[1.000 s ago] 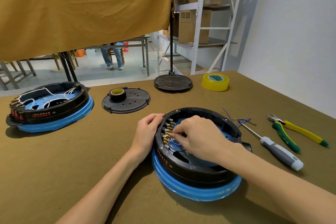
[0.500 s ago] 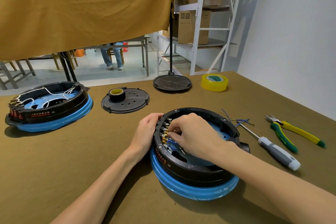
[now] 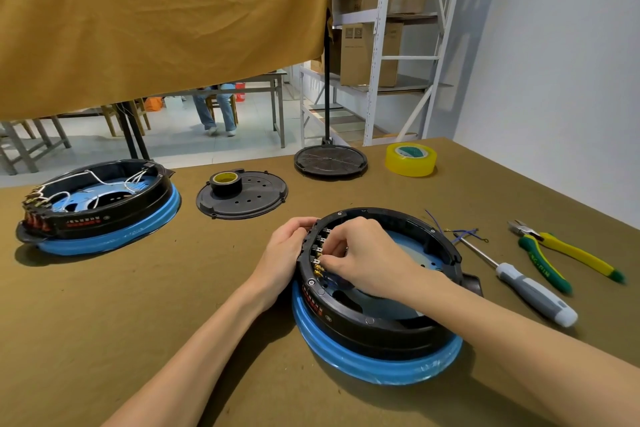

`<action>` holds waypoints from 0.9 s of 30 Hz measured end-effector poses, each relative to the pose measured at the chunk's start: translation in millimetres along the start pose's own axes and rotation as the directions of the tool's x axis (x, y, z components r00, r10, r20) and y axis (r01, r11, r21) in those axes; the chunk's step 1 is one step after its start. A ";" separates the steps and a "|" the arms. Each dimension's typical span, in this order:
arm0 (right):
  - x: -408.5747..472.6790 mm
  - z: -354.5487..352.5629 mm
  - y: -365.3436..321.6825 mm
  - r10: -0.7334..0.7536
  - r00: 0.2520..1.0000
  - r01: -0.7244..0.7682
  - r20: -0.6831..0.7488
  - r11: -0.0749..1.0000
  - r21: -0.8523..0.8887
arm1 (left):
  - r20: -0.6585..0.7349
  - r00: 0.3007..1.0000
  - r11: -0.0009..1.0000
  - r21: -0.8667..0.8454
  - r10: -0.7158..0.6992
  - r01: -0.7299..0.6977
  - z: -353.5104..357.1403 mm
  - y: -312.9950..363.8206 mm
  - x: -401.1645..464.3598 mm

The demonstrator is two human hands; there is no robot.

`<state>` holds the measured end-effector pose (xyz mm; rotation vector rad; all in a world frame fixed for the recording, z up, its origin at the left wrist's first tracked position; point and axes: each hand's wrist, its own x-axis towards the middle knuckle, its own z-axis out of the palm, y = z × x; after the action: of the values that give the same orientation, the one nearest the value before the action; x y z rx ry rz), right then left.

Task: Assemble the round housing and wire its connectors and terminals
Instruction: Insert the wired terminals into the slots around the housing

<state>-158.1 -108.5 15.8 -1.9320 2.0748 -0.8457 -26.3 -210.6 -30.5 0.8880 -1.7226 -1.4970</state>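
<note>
Hands [image 3: 360, 253] over olive workbench [image 3: 138, 305]

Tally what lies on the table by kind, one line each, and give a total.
Round housings: 2
Round black lids: 2
Tape rolls: 2
Screwdrivers: 1
Pliers: 1
Loose blue wire bundles: 1
Total: 9

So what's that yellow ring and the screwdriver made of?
The yellow ring looks like a roll of glossy see-through plastic tape: light shines through it. The screwdriver seems to have a shiny metal shaft and a matte grey-and-white plastic or rubber handle.
</note>
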 end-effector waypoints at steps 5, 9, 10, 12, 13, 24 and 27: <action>2.1 1.6 -1.7 -0.002 1.000 0.002 -0.002 1.000 0.002 | 0.001 1.000 1.000 0.012 0.013 -0.013 -1.0 2.1 -0.8; -2.6 -0.6 -0.6 0.008 1.000 -0.008 0.005 1.000 0.001 | -0.018 0.999 0.998 0.054 0.036 -0.035 1.3 2.3 -1.3; -4.2 -1.4 -0.7 0.009 1.000 -0.009 0.006 1.000 -0.007 | -0.023 0.999 0.997 0.057 0.047 -0.046 1.9 1.7 -1.8; -7.4 -3.7 -0.8 0.012 1.000 -0.011 0.009 0.999 -0.038 | -0.022 0.998 0.997 0.046 0.061 -0.060 4.0 0.5 -3.1; -9.3 -5.2 -0.7 0.016 1.000 -0.016 0.010 0.998 -0.053 | -0.017 0.997 0.996 0.047 0.071 -0.070 5.2 0.4 -4.1; -24.9 -19.0 1.3 -0.018 0.994 0.005 -0.106 0.992 -0.124 | -0.001 0.989 0.986 0.074 0.150 -0.150 9.3 -0.1 -8.7; -28.4 -31.0 0.9 -0.058 0.961 0.056 -0.269 0.998 -0.017 | -0.038 0.980 0.972 0.134 0.197 -0.190 9.5 5.8 -10.1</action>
<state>-170.5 -72.7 33.9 -1.9857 2.1782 -1.1730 -29.2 -196.5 -26.4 0.7909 -1.8292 -1.2361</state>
